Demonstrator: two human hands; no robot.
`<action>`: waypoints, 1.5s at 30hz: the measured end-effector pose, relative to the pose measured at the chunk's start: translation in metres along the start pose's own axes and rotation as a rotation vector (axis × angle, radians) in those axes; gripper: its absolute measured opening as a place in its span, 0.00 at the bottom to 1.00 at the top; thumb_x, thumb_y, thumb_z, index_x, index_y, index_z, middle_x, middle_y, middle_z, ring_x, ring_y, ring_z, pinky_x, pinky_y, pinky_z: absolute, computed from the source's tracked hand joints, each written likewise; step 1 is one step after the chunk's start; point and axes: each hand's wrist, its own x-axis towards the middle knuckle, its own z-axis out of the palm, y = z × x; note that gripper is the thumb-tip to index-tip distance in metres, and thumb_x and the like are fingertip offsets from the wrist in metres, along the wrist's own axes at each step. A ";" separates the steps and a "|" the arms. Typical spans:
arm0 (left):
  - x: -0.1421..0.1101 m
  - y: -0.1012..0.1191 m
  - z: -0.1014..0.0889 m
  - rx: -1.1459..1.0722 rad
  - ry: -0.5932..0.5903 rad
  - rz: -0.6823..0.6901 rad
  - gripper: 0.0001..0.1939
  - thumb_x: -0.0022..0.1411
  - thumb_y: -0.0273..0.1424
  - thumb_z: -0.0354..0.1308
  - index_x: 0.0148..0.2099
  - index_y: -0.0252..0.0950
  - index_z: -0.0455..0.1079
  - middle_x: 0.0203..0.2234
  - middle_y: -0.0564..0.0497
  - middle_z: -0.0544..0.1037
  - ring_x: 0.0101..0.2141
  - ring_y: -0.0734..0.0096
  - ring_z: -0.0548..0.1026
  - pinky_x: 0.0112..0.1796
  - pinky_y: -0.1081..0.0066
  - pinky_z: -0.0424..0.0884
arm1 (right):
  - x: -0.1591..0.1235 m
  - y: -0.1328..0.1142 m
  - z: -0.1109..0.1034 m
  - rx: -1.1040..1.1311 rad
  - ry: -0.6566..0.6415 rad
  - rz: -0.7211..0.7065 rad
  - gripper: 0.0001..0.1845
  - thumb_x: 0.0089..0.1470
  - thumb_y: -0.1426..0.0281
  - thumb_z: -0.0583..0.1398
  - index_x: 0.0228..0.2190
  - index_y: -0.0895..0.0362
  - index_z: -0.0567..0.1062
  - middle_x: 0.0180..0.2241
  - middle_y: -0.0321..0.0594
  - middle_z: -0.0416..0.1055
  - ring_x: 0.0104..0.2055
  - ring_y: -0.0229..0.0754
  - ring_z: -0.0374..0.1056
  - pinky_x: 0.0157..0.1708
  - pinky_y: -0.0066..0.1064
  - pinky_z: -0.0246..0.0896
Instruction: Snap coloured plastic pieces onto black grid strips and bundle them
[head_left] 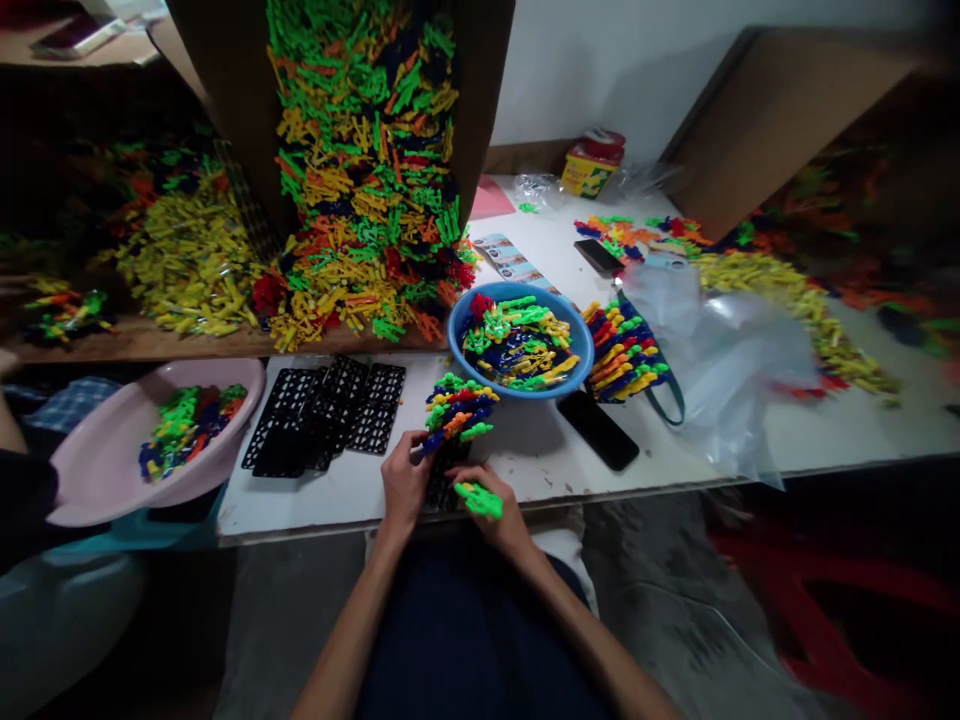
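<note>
Black plastic tray sat between left hand and right hand, at the near edge of the tabletop. Far part carried slanted rows of toy pieces, mixed blue, green, red, orange, yellow; near part showed black between the hands. Long axis ran away from the person, leaning slightly right; rows crossed it, right ends a bit higher in view.

Left hand was narrow, fingers curled on the tray's left side, thumb close to a blue piece. Right hand was mostly closed, holding green pieces that lay over the fingers, roughly sideways, right end tipped slightly down. Right fingertips were near the tray; contact couldn't be told.

Blue bowl of loose pieces stood just beyond, to the right. Another loaded tray leaned by its right side, phone lying in front. Spare black trays overlapped to the left, pink basin farther left.
</note>
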 end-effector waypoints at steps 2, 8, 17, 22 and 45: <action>0.001 0.000 0.001 0.073 0.005 0.012 0.11 0.62 0.41 0.60 0.39 0.40 0.72 0.30 0.54 0.77 0.31 0.71 0.74 0.35 0.74 0.67 | 0.001 0.002 0.003 -0.080 -0.035 -0.003 0.14 0.52 0.75 0.59 0.40 0.52 0.76 0.44 0.40 0.77 0.46 0.45 0.72 0.47 0.34 0.65; 0.008 0.006 -0.003 0.296 0.005 0.098 0.09 0.62 0.39 0.60 0.36 0.39 0.71 0.28 0.50 0.72 0.32 0.65 0.71 0.35 0.71 0.63 | 0.001 0.001 0.007 -0.149 -0.060 -0.012 0.19 0.48 0.79 0.57 0.41 0.52 0.75 0.43 0.41 0.75 0.47 0.46 0.70 0.47 0.34 0.65; 0.011 0.013 0.003 0.432 -0.062 0.031 0.09 0.63 0.36 0.58 0.43 0.39 0.72 0.41 0.45 0.76 0.46 0.54 0.68 0.45 0.61 0.60 | 0.010 -0.002 0.003 -0.099 -0.027 0.028 0.10 0.57 0.66 0.61 0.40 0.53 0.79 0.41 0.42 0.78 0.44 0.47 0.73 0.46 0.36 0.67; -0.009 0.024 -0.021 0.358 -0.046 -0.009 0.12 0.60 0.32 0.59 0.47 0.38 0.71 0.44 0.43 0.77 0.45 0.53 0.69 0.45 0.59 0.61 | 0.020 -0.019 -0.010 -0.022 -0.092 0.066 0.13 0.58 0.59 0.62 0.41 0.52 0.81 0.41 0.40 0.80 0.43 0.47 0.75 0.46 0.36 0.67; -0.019 0.018 0.003 0.062 0.042 0.019 0.13 0.58 0.45 0.62 0.31 0.41 0.74 0.23 0.49 0.75 0.26 0.66 0.67 0.35 0.71 0.60 | 0.040 -0.062 -0.049 -0.431 0.238 -0.282 0.14 0.62 0.71 0.57 0.48 0.48 0.76 0.46 0.43 0.74 0.50 0.48 0.67 0.54 0.45 0.64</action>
